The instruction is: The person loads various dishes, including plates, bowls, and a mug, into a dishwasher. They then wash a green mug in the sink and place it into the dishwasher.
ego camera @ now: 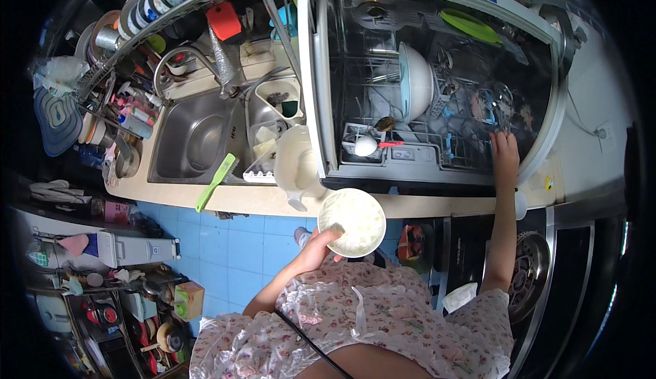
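My left hand [315, 248] grips a pale bowl [352, 223] by its rim in front of the counter edge, the thumb on its inner wall. Inside the countertop dishwasher [405, 166], my right hand [505, 148] reaches to the right front of the rack, fingertips down beside clear glassware [502, 107]. Whether the fingers hold a piece of it cannot be made out. A large bowl [417, 84], white outside and light blue at the rim, stands on edge in the rack. A white ladle or spoon [366, 146] and a red-handled utensil [392, 144] lie at the front left corner.
A green plate [470, 25] lies at the dishwasher's back. To the left are a steel sink [197, 138], a green brush [215, 182] across the counter edge, a translucent jug [296, 161] and a dish rack [169, 18] of bowls. A gas burner [528, 276] sits at right.
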The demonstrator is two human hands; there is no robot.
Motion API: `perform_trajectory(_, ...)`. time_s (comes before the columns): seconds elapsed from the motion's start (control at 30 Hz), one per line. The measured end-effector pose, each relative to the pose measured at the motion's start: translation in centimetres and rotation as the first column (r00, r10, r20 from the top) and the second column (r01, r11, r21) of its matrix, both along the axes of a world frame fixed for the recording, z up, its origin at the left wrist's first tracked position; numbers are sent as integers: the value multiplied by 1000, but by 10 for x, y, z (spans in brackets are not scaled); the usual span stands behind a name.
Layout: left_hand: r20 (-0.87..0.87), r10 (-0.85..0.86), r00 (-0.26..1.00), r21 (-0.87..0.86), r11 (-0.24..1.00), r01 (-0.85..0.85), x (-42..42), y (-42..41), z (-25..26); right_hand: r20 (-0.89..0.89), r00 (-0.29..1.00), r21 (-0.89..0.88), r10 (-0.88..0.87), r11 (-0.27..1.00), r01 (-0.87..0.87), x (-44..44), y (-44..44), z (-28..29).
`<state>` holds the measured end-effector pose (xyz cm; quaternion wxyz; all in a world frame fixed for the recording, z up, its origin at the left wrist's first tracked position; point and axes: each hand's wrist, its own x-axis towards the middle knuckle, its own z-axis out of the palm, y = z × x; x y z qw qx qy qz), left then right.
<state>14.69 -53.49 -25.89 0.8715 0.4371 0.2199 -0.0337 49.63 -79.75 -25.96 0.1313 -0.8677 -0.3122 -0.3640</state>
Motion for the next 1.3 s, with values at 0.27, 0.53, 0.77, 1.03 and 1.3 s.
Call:
perform_trajectory(0.27,-87,-17,996,47,999,22,11,-4,8,-30,1000,48,-9,999,11,-18,-8,11)
perform_trajectory(0.53,-159,-74,985,72,994,86,21,0,-8,-130,985,82,110,992,-100,-60,-16,-29)
perform_trajectory(0.77,-140,-180,974,21,983,184,35,-8,-12,-245,969,43,2,999,9,-86,-24,-24)
perform_trajectory(1.03,-130,-188,973,21,981,193,39,-15,-13,-636,649,564,-417,322,760,-83,-139,-147)
perform_trajectory(1.3,-122,-230,966,35,971,235,45,-22,-10,-611,779,789,138,25,614,-87,-156,-197)
